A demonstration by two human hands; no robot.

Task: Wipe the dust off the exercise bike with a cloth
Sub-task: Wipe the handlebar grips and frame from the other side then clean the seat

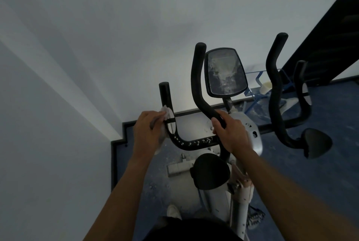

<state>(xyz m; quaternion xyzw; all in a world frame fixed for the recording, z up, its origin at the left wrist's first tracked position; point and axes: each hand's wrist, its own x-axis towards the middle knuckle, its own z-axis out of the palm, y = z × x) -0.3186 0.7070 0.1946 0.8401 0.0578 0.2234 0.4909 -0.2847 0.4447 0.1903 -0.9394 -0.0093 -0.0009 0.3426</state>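
The left hand [149, 130] clamps a cloth [165, 116] around the handlebar [194, 141]; the right hand [231, 132] grips its riser. Loosened dust (apparently clinging flecks) could smear, not lift.

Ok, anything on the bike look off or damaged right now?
The console screen is smeared with whitish grime, and white flecks dot the lower handlebar beside the left hand holding the cloth. No visible breakage.

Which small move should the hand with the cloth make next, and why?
Probably slide the cloth down along the handlebar toward the middle. The left hand holds it at the bar's left bend, and pale dust specks show on the stretch just below. The right hand grips the other handle, steadying the bike.
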